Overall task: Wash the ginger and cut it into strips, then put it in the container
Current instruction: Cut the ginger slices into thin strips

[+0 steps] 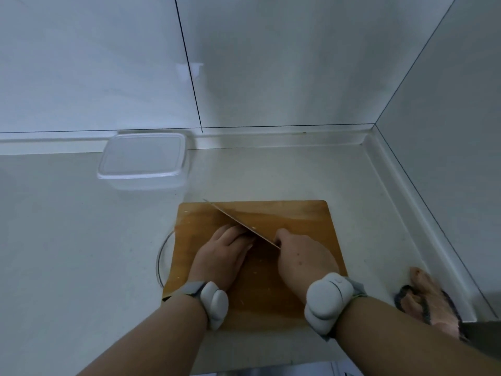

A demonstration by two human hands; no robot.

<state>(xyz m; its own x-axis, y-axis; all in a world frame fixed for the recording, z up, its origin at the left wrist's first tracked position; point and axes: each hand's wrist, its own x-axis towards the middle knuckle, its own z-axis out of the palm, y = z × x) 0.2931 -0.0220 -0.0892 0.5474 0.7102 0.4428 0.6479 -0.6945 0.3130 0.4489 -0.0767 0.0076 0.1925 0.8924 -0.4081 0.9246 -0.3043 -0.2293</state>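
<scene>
1. Gripping the knife handle, the right hand (301, 256) has its fingers curled round it near the middle of the wooden cutting board (306, 213); the handle itself is hidden inside the fist.
2. The knife (238, 223) shows its blade edge-on, running from the right hand up and left toward the board's far left corner.
3. The left hand (225, 251) lies on the board just left of the blade, fingers bent down and fingertips tucked against the blade's side.
4. The ginger cannot be made out; whatever the left fingers press on is hidden beneath them. A few pale specks lie on the board near the hands and on the blade.
5. A clear plastic container (143, 161) with its lid on stands on the white counter (67, 240), beyond the board's far left corner and near the wall.
6. Both wrists carry grey wristbands (325, 299) with rounded pods.
7. A pinkish cloth (433, 302) with dark edging lies on the counter to the right of the board.
8. No brand, label or readable writing shows on any object.
</scene>
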